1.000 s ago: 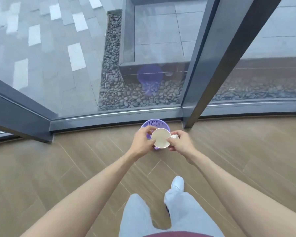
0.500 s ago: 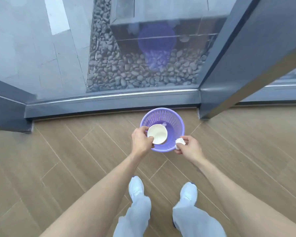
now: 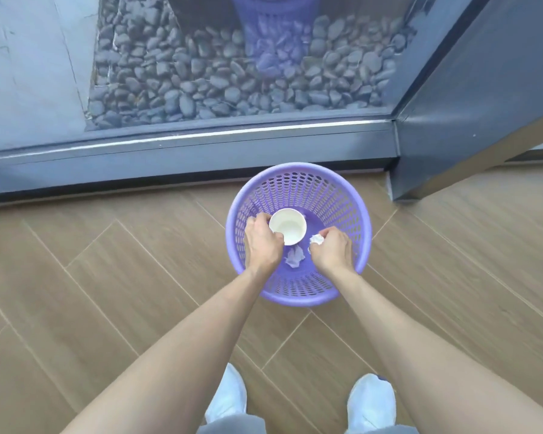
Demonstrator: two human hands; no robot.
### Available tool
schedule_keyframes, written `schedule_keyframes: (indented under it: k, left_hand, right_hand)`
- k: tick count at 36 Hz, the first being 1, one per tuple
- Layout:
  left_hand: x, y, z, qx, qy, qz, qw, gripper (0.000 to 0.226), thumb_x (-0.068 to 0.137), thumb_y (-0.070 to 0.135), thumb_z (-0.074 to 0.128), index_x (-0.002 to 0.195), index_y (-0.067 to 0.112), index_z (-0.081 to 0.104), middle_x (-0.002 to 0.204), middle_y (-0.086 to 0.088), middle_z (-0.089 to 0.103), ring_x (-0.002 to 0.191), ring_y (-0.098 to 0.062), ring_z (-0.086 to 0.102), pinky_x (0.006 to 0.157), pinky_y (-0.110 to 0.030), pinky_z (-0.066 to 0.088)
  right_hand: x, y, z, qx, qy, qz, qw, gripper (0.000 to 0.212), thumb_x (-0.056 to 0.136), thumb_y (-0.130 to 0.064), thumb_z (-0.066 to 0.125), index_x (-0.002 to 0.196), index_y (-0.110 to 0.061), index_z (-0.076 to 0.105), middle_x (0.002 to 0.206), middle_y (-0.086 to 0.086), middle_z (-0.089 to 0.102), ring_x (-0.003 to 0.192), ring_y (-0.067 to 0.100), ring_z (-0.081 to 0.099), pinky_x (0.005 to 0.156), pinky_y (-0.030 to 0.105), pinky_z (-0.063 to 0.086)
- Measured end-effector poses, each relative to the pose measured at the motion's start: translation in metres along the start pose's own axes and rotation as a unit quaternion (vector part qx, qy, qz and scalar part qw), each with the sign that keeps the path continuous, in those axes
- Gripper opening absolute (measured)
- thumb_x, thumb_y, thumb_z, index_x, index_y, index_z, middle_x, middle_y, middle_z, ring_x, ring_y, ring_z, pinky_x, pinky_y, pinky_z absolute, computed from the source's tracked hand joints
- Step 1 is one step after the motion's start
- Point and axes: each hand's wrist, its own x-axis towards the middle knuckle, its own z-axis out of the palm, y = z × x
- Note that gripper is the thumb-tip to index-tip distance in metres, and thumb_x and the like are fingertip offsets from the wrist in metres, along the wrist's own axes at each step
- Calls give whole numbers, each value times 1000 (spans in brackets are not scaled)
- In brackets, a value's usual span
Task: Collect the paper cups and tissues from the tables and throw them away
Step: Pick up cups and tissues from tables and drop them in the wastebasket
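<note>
A purple mesh waste basket [image 3: 298, 173] stands on the wooden floor right in front of me. Over its opening my left hand [image 3: 261, 242] grips a white paper cup [image 3: 287, 226] by the rim, mouth up. My right hand [image 3: 332, 249] is closed on a crumpled white tissue [image 3: 316, 239], also above the opening. Another crumpled tissue [image 3: 294, 256] lies at the bottom of the basket between my hands.
A grey window frame [image 3: 185, 158] and glass run just behind the basket, with pebbles [image 3: 232, 86] outside. A dark pillar [image 3: 470, 117] rises at the right. My white shoes [image 3: 372, 402] stand on the plank floor below the basket.
I have come closer and bent over the basket. Both hands moved from its near edge to above its opening, still holding the cup and the tissue.
</note>
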Motion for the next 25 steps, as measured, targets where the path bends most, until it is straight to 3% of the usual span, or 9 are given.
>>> schedule_keyframes:
  k: [4, 8, 12, 16, 21, 25]
  left_hand:
    - [16, -11, 24, -13, 2, 1, 1000, 37, 74, 3, 60, 111, 5, 63, 110, -18, 65, 104, -36, 60, 87, -37, 44]
    - [24, -16, 38, -6, -16, -17, 1000, 46, 81, 7, 63, 126, 4, 55, 124, -18, 60, 115, -34, 56, 93, -36, 40]
    - [22, -20, 42, 10, -34, -50, 998, 53, 85, 8, 62, 135, 0, 47, 134, -21, 54, 125, -35, 50, 100, -35, 36]
    - [13, -18, 33, 12, -37, -72, 997, 53, 84, 4, 61, 135, 0, 47, 134, -21, 54, 125, -35, 51, 101, -37, 37]
    - [-13, 3, 2, -2, -41, -84, 996, 44, 81, 7, 61, 125, 5, 57, 121, -18, 65, 120, -30, 55, 100, -36, 41]
    - [-41, 21, -28, -51, -60, -96, 992, 23, 74, 17, 57, 95, 17, 65, 94, -14, 74, 96, -31, 70, 90, -41, 54]
  right_hand:
    - [21, 8, 18, -14, -3, 4, 1000, 36, 87, -11, 58, 121, 0, 58, 129, 22, 59, 123, 37, 53, 94, 39, 43]
    - [32, 14, 26, -18, -30, 33, 999, 50, 88, -24, 64, 128, 3, 50, 131, 24, 57, 125, 37, 52, 95, 39, 44]
    - [32, 15, 24, -19, -40, 43, 998, 41, 83, -13, 60, 122, -1, 57, 125, 22, 63, 120, 36, 56, 90, 37, 47]
    - [21, 9, 15, -6, -45, 40, 998, 49, 84, -13, 61, 132, -3, 52, 129, 18, 62, 126, 31, 54, 98, 36, 44]
    - [-11, 2, -8, 21, -60, 41, 997, 47, 83, -13, 57, 130, -7, 52, 118, 17, 69, 123, 26, 57, 100, 35, 45]
    - [-50, -12, -40, 52, -58, 45, 996, 49, 81, -14, 53, 130, -11, 54, 118, 16, 70, 120, 25, 60, 104, 36, 44]
